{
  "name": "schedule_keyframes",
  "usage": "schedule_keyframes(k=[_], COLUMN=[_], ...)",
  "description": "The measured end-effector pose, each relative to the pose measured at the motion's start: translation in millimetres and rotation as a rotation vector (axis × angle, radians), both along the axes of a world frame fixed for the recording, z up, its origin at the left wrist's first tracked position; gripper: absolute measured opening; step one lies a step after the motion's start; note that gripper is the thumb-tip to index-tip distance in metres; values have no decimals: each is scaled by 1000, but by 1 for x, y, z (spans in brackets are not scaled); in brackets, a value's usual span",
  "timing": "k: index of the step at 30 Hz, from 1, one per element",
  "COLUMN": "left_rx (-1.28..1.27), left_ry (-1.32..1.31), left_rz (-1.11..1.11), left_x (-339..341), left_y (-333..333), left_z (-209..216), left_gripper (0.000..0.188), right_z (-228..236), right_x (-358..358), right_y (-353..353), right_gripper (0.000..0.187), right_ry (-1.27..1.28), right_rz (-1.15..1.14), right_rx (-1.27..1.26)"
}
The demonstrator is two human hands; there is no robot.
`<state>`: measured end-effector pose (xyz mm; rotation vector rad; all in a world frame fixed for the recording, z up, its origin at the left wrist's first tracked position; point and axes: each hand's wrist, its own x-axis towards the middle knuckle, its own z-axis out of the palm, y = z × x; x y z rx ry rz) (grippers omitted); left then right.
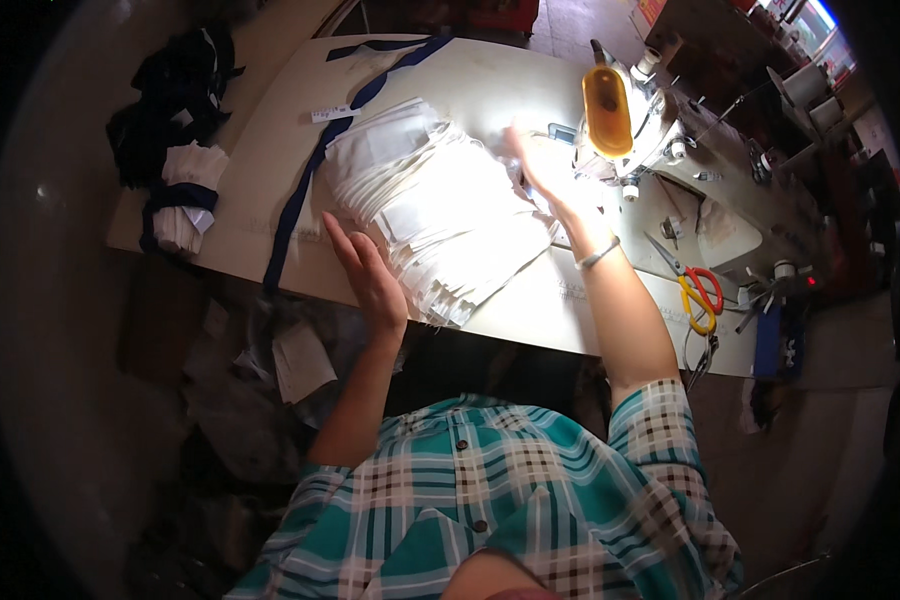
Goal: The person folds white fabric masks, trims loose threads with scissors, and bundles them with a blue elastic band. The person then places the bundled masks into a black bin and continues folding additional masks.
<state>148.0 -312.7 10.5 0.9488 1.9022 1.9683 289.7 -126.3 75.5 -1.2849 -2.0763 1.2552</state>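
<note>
One table (cloths atop), dim floor

Harsh light beside the sewing machine at upper right bleaches the white fabric stack mid-frame, while curved, fisheye-distorted edges sink into black.

Stack: middle layers were washed out by glare. Right grip: fingertips were blurred; contact with the stack could not be told. Label: print was too small to read. Dark bundle: folds were lost in shadow. Machine: needle could not be made out. Shirt: was cut off by the lower edge.
</note>
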Motion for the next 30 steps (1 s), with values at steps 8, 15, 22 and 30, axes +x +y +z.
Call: schedule_keyframes(k=[8,15,22,30], left_rx=[-11,-95,-106,-802], left_ry=[66,149,663,807], left_rz=[-119,-124,-211,-466], left_x=[-9,-26,-107,-133], left_y=[0,-14,45,160], left_z=[-6,-1,71,39], left_gripper=[70,60,36,89], right_z=[-22,7,14,-5], right_x=[-10,29,95,98], right_y=[18,-12,-114,-130], right_gripper=[69,55,33,48], right_ry=[-41,177,286,442], right_rz=[72,186,-191,-153], right_rx=[27,212,33,-859])
